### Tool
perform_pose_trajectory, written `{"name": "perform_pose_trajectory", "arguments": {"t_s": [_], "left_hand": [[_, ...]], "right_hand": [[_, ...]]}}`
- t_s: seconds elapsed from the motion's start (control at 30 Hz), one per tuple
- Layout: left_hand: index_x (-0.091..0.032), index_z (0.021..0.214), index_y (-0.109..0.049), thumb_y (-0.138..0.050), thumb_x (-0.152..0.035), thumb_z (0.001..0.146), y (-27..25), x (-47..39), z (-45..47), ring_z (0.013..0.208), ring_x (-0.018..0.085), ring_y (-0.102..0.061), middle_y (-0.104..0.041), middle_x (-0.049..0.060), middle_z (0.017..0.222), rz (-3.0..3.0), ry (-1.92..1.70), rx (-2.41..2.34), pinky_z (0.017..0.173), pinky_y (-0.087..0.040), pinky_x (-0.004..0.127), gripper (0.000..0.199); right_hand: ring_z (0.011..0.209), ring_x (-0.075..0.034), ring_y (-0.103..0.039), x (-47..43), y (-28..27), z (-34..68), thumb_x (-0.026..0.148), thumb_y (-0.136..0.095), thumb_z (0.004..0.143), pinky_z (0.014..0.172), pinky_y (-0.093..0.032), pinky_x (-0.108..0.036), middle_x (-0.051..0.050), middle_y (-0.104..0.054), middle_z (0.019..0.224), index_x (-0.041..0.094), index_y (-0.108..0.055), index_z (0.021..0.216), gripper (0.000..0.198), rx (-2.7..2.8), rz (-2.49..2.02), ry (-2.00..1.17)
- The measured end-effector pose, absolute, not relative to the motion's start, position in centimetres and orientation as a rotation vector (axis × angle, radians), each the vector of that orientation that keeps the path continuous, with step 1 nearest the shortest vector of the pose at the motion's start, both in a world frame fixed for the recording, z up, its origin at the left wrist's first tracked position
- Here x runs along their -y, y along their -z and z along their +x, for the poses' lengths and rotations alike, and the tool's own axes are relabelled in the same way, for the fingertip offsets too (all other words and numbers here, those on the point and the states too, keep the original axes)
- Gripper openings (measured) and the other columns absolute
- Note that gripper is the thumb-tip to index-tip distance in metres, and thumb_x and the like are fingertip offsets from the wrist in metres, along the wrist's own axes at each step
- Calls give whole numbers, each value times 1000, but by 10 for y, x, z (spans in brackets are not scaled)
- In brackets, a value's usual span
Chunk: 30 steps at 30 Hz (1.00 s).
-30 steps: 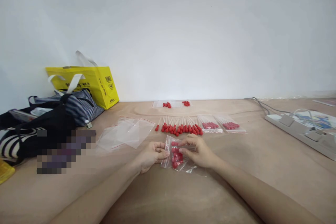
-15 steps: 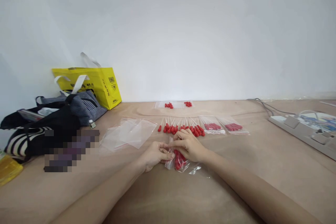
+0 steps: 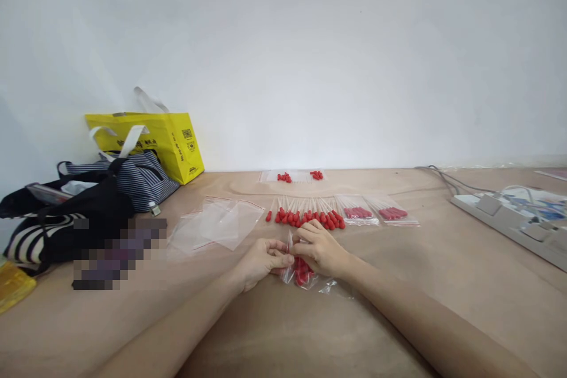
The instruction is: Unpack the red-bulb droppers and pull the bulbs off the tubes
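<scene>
A clear zip bag with red-tipped sticks in it lies between my hands near the table's middle. My left hand pinches the bag's left edge between thumb and fingers. On the bag's other side, my right hand has its fingers closed on the plastic and covers part of the sticks. Just beyond, a row of loose red-tipped sticks lies on the table, tips toward me. Two filled zip bags rest to the right of the row. Flat bags without sticks overlap at the left.
At the back by the wall lies another clear bag with red tips. A yellow bag, a striped bag and a black bag stand at the left. A power strip with cables occupies the right.
My fingers have drawn the bag's left edge upward, and it now looks more bunched between my hands. The loose sticks and other bags have stayed put.
</scene>
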State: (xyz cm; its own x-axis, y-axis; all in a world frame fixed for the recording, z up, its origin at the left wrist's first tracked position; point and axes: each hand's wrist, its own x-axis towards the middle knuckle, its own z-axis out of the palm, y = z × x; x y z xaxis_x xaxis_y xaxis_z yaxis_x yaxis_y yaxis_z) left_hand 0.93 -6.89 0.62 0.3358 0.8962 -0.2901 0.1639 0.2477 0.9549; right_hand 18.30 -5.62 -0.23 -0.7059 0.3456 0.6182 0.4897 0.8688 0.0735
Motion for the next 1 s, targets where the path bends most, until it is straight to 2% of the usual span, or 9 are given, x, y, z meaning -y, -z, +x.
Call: {"name": "perform_pose_trajectory", "arguments": {"t_s": [0.1,0.2,0.33,0.43,0.53,0.83,1.0], "left_hand": [[-13,92,-59,-58,-41,71,-6,64,-1,72,15,-57,-61,5,77,1627,-812,-1110,74,-45,33,35],[-23,100,-61,-52,-29,77,-8,57,-13,93,18,-51,-58,6,96,2300,-941,-948,88,-37,36,25],[-29,95,-64,-51,-25,79,-6,50,-17,87,17,-50,-62,5,87,2720,-858,-707,85,-37,37,21],[-28,87,-66,-51,-25,80,-2,48,-12,80,17,-52,-63,5,79,2769,-812,-674,79,-39,36,17],[-26,78,-66,-45,-23,82,-2,50,-8,76,16,-53,-63,5,74,2838,-779,-652,76,-40,36,22],[-25,69,-62,-37,-29,85,-5,52,-3,80,17,-51,-61,5,72,2670,-576,-638,88,-33,39,30],[-24,77,-63,-36,-27,85,-7,49,-6,87,19,-50,-63,7,80,2731,-531,-616,90,-31,39,28]], "right_hand": [[68,-14,-38,57,10,189,11,-36,82,64,-29,-29,-3,-51,72,20,-61,75,27,2355,-597,308],[69,-14,-40,59,16,194,11,-35,83,64,-30,-28,-4,-52,73,21,-61,77,28,2283,-598,287],[68,-13,-40,62,19,194,12,-36,84,63,-31,-28,-3,-52,72,22,-62,80,27,2222,-569,280],[66,-13,-39,63,18,191,13,-36,84,62,-31,-28,-3,-52,70,21,-61,79,27,2221,-562,289],[65,-13,-39,65,15,189,12,-34,84,63,-31,-28,-2,-53,67,19,-60,76,27,2253,-543,297],[69,-14,-40,63,15,187,7,-32,82,72,-30,-32,-1,-55,65,19,-54,70,28,2382,-542,400],[75,-15,-41,62,11,190,8,-34,83,72,-30,-32,-2,-55,69,19,-55,75,25,2445,-571,362]]}}
